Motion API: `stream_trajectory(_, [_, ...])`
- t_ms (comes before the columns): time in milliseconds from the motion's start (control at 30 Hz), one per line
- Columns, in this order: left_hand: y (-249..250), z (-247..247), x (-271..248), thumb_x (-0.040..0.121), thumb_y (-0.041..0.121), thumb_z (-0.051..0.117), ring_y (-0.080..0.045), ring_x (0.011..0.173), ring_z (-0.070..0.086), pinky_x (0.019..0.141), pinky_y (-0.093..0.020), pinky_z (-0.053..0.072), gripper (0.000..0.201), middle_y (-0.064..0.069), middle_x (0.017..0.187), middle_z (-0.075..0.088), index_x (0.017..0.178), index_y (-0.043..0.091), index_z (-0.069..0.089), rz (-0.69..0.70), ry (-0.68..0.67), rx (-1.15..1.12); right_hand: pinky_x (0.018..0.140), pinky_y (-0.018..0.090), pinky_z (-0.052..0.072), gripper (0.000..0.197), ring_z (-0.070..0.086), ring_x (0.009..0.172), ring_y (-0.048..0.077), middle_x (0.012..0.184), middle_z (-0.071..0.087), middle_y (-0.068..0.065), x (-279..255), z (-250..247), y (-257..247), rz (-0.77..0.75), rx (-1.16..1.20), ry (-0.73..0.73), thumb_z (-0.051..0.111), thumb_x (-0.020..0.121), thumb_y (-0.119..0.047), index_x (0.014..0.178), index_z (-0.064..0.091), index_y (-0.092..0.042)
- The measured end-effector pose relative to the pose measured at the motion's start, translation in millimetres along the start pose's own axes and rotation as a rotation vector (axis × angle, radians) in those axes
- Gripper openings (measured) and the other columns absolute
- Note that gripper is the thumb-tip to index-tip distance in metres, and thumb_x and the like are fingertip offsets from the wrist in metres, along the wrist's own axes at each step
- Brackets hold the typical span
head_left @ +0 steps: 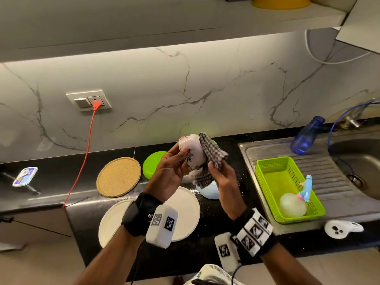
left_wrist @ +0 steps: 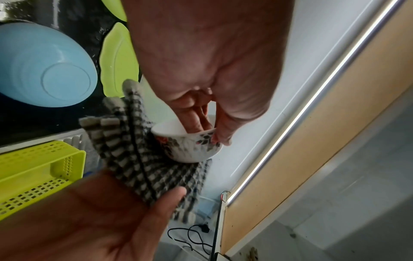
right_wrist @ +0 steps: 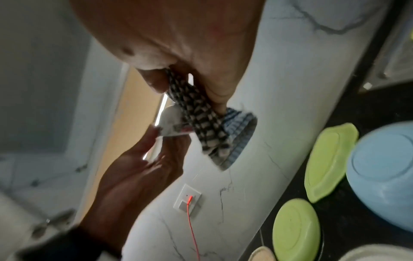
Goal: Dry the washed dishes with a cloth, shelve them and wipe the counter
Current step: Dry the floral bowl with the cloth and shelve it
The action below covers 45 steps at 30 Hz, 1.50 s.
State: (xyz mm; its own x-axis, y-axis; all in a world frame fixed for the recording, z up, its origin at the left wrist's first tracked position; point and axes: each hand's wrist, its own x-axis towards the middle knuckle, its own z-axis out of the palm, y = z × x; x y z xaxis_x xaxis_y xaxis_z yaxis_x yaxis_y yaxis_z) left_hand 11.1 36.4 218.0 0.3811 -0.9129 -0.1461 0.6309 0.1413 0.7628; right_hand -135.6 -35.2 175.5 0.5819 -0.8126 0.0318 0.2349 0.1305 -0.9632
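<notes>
My left hand (head_left: 174,163) holds a small white bowl with a flower print (head_left: 193,153) up above the counter, fingers inside the rim and thumb outside (left_wrist: 221,134). My right hand (head_left: 221,173) grips a black-and-white checked cloth (head_left: 212,153) and presses it against the bowl's outer side (left_wrist: 192,150). The cloth (left_wrist: 138,155) drapes over the right palm. In the right wrist view the cloth (right_wrist: 201,120) is pinched between thumb and fingers, with the bowl (right_wrist: 172,121) behind it.
On the black counter lie two white plates (head_left: 185,210), a cork mat (head_left: 118,176), green plates (head_left: 151,163) and an upturned blue bowl (head_left: 209,191). A green basket (head_left: 287,188) sits on the sink drainboard beside a blue bottle (head_left: 307,137). An orange cable (head_left: 82,161) hangs from the wall socket.
</notes>
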Motion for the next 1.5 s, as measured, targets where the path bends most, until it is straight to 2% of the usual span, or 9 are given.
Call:
stream_trajectory(133, [-10.5, -1.7, -0.7, 0.092, 0.009, 0.058, -0.018, 0.100, 0.072, 0.089, -0.029, 0.059, 0.044, -0.013, 0.124, 0.070, 0.136, 0.004, 0.059, -0.009, 0.009, -0.037, 0.120, 0.029, 0.034, 0.054, 0.043, 0.147, 0.014, 0.156, 0.049, 0.002, -6.8, 0.7, -2.5, -0.364, -0.343, -0.174, 0.051, 0.100, -0.010, 0.154, 0.042, -0.012])
stream_trajectory(333, [-29.8, -2.5, -3.0, 0.090, 0.005, 0.058, -0.020, 0.100, 0.073, 0.084, -0.026, 0.061, 0.039, -0.014, 0.120, 0.072, 0.128, 0.006, 0.064, -0.021, 0.014, -0.074, 0.089, 0.034, 0.056, 0.043, 0.069, 0.108, 0.022, 0.118, 0.074, -0.001, 5.4, -14.6, 17.2, -0.080, -0.181, 0.044, 0.054, 0.098, -0.032, 0.134, 0.063, -0.010])
stream_trajectory(500, [-28.1, -4.2, 3.7, 0.093, 0.011, 0.057, -0.018, 0.099, 0.074, 0.083, -0.028, 0.062, 0.037, -0.015, 0.124, 0.071, 0.129, 0.007, 0.063, 0.016, 0.061, -0.088, 0.116, 0.030, 0.038, 0.049, 0.050, 0.139, 0.012, 0.147, 0.058, 0.002, -18.0, -5.8, 14.6, -0.317, -0.393, -0.126, 0.052, 0.101, -0.020, 0.148, 0.050, -0.005])
stream_trajectory(633, [-29.6, -2.2, 5.1, 0.092, 0.009, 0.057, -0.020, 0.104, 0.072, 0.091, -0.029, 0.059, 0.039, -0.015, 0.124, 0.071, 0.131, 0.007, 0.062, 0.023, 0.060, -0.061, 0.101, 0.042, 0.053, 0.038, 0.067, 0.117, 0.020, 0.122, 0.072, -0.004, -5.7, -15.9, 21.4, -0.107, -0.264, 0.027, 0.055, 0.099, -0.032, 0.132, 0.063, -0.017])
stream_trajectory(867, [-39.8, -2.0, 8.9, 0.072, 0.023, 0.090, -0.024, 0.105, 0.067, 0.088, -0.030, 0.058, 0.069, -0.017, 0.128, 0.067, 0.131, 0.003, 0.061, 0.019, 0.023, 0.084, 0.129, 0.043, 0.013, 0.053, 0.018, 0.158, 0.021, 0.166, 0.032, -0.001, 1.0, -6.5, -6.6, -0.500, -0.639, -0.305, 0.051, 0.104, -0.014, 0.156, 0.041, -0.014])
stream_trajectory(1067, [-41.4, -3.3, 2.7, 0.100, 0.001, 0.056, -0.033, 0.113, 0.065, 0.101, -0.046, 0.053, 0.037, -0.022, 0.127, 0.068, 0.137, -0.003, 0.056, 0.094, -0.144, 0.464, 0.062, 0.039, 0.057, 0.034, 0.070, 0.075, 0.027, 0.094, 0.074, 0.005, 42.0, -28.7, 7.3, -0.017, -0.235, -0.007, 0.051, 0.100, -0.044, 0.113, 0.070, -0.020])
stream_trajectory(1200, [-47.0, -11.0, 8.0, 0.095, 0.018, 0.068, -0.056, 0.099, 0.064, 0.089, -0.069, 0.053, 0.040, -0.024, 0.114, 0.072, 0.134, 0.011, 0.063, 0.225, -0.075, 0.677, 0.098, 0.040, 0.057, 0.041, 0.069, 0.115, 0.020, 0.123, 0.072, 0.004, 11.1, -24.4, 19.9, -0.070, -0.316, -0.056, 0.051, 0.101, -0.034, 0.134, 0.061, -0.012])
stream_trajectory(1333, [-47.5, -19.4, 7.8, 0.096, 0.010, 0.066, -0.038, 0.088, 0.063, 0.089, -0.061, 0.055, 0.031, -0.021, 0.109, 0.071, 0.126, 0.012, 0.067, 0.233, -0.093, 0.767, 0.122, 0.043, 0.032, 0.057, 0.038, 0.150, 0.021, 0.160, 0.044, 0.002, 5.5, -19.9, 20.0, -0.350, -0.448, -0.262, 0.052, 0.103, -0.014, 0.158, 0.035, -0.010])
stream_trajectory(1500, [-52.5, -22.5, 3.7, 0.096, 0.013, 0.067, -0.057, 0.099, 0.059, 0.087, -0.066, 0.053, 0.032, -0.024, 0.112, 0.070, 0.128, 0.009, 0.068, 0.236, -0.202, 0.779, 0.079, 0.050, 0.058, 0.035, 0.072, 0.089, 0.025, 0.102, 0.075, 0.006, 36.0, -25.8, 23.2, 0.010, -0.189, -0.003, 0.051, 0.100, -0.039, 0.117, 0.070, -0.015])
